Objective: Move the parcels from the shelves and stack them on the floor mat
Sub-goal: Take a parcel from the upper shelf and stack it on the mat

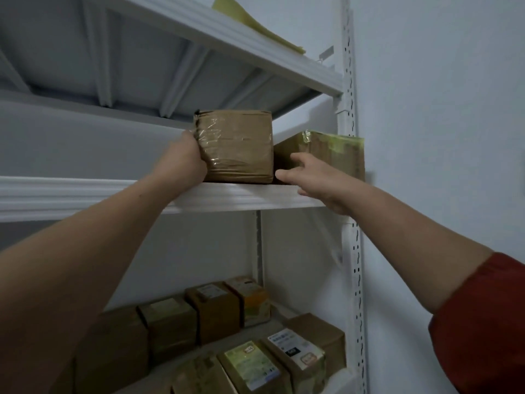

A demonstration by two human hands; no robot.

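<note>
Head view, tilted up at white shelving. Closest in: a red sleeve (pixel 483 322) on the right arm, both forearms bare and stretched upward. Low down, between the arms: lower parcels (pixel 216 308) in two rows, brown cartons side by side, printed labels on several.

Up along the arms to the middle shelf (pixel 85 194). On the left there: left hand (pixel 184 163) clamped round the left edge of the taped parcel (pixel 238 146), grasping it. Stands upright at the front lip of that shelf, brown wrapping under glossy clear tape.

On the right: right hand (pixel 315 177) released, fingers straight and spread, thumb towards the parcel's lower right corner, holding nothing. Touching or not, cannot tell.

Just beside, further right: a second parcel (pixel 332 149), yellow-green tape across its top, turned at an angle, close against the slotted upright (pixel 352 251).

Higher and farther: the top shelf (pixel 255 46), seen from beneath, a yellow sheet (pixel 255 27) lying on it. Behind it all, a pale wall (pixel 440 109).
</note>
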